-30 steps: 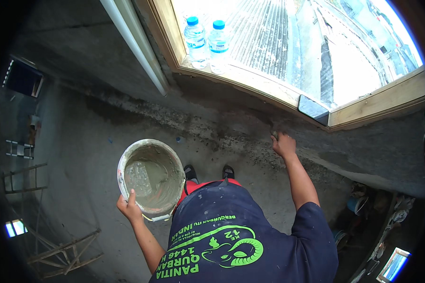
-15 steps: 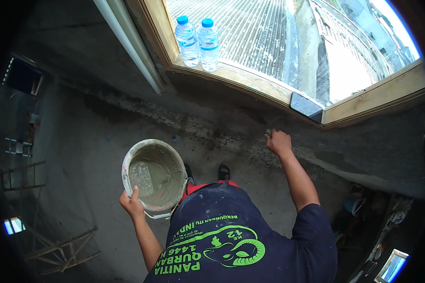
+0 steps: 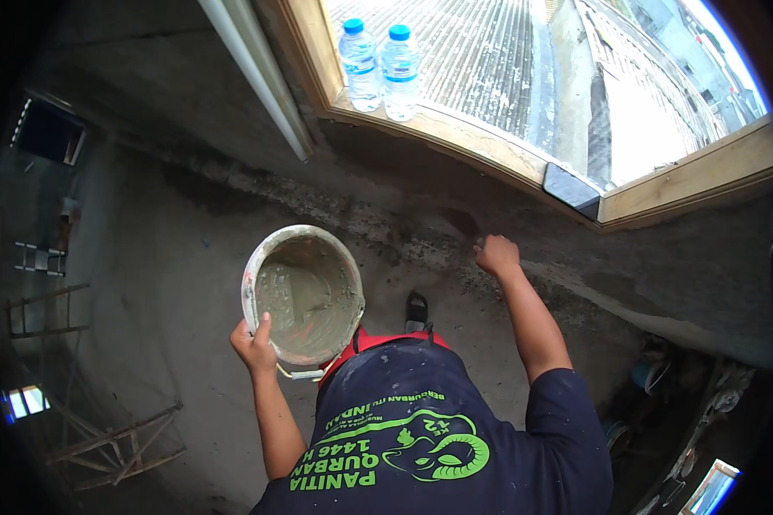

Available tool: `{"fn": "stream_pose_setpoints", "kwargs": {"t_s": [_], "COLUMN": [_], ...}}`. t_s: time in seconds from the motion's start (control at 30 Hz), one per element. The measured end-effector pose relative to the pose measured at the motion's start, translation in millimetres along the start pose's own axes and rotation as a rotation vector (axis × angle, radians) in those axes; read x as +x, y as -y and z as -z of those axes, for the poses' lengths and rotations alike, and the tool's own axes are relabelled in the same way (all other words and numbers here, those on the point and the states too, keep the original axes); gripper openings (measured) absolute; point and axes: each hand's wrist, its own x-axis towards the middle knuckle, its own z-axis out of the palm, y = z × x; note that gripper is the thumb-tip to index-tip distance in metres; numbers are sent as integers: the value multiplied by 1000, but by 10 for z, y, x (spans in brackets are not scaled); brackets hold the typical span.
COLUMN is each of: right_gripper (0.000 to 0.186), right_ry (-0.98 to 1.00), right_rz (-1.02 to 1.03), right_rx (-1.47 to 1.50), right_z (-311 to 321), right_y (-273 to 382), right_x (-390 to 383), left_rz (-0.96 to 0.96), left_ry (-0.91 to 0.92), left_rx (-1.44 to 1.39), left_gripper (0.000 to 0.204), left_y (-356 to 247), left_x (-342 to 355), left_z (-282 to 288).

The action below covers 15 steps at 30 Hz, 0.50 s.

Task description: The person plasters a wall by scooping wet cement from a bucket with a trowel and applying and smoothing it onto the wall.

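A grey wall [image 3: 395,167] rises beyond the bucket [image 3: 249,287], under a window frame [image 3: 489,148]; the floor [image 3: 176,283] left of the bucket seems roomy for turning. The left hand [image 3: 253,345] has its fingers gripping the bucket's rim, best held steady around the grey mix [image 3: 313,287]. Right of the bucket, the right hand [image 3: 496,256] has its fingers closed around what looks like a trowel [image 3: 462,222], best run flat along the wall, short of the frame's edge.
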Motion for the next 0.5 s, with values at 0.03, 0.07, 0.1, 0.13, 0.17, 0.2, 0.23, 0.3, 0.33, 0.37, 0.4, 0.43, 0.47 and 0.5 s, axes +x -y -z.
{"fn": "stream_pose_setpoints", "kwargs": {"t_s": [0.03, 0.07, 0.1, 0.13, 0.17, 0.2, 0.23, 0.3, 0.33, 0.37, 0.4, 0.43, 0.47, 0.5], "right_gripper": [46, 47, 50, 51, 53, 53, 47, 42, 38, 34, 31, 31, 31, 33], "right_ry": [18, 24, 41, 197, 356, 373, 436, 491, 397, 297, 230, 215, 174, 130], "right_rz": [-23, 38, 96, 12, -82, -67, 7, 93, 256, 401, 435, 429, 475, 512], "right_rx": [114, 232, 353, 532, 703, 701, 844, 995, 888, 777, 678, 686, 507, 328], "right_z": [0, -23, -30, 119, 296, 328, 355, 579, 677, 745, 857, 983, 1111, 1195], "right_y": [-5, -99, -122, 19, 151, 238, 303, 566, 778, 952, 1176, 1370, 1540, 1690], "right_x": [-185, -359, -532, -757, -973, -1125, -1225, -1223, -1199, -1221, -1217, -1187, -1163, -1116], "left_rz": [-20, -75, -83, -79, -78, -90, -122, -241, -296, -349, -358, -404, -448, -462], "left_ry": [0, -36, -46, -6, 15, 32, 41, 92, 106, 132, 139, 171, 205, 220], "left_rx": [-9, 17, 11, 6, -23, -59, -34, 35, 57, 75, 78, 84, 90, 84], "left_gripper": [14, 16, 18, 20, 22, 23, 26, 35, 36, 38, 38, 38, 39, 39], "left_y": [-30, 7, -147, -118, -91, -62, -62, -127, -181, -244, -261, -268, -285, -326], "left_x": [8, 39, 55, 81, 105, 132, 194, 455, 552, 587, 631, 688, 722, 757], "left_z": [-20, -54, -137, -116, -105, -150, -212, -292, -301, -335, -323, -336, -343, -361]}}
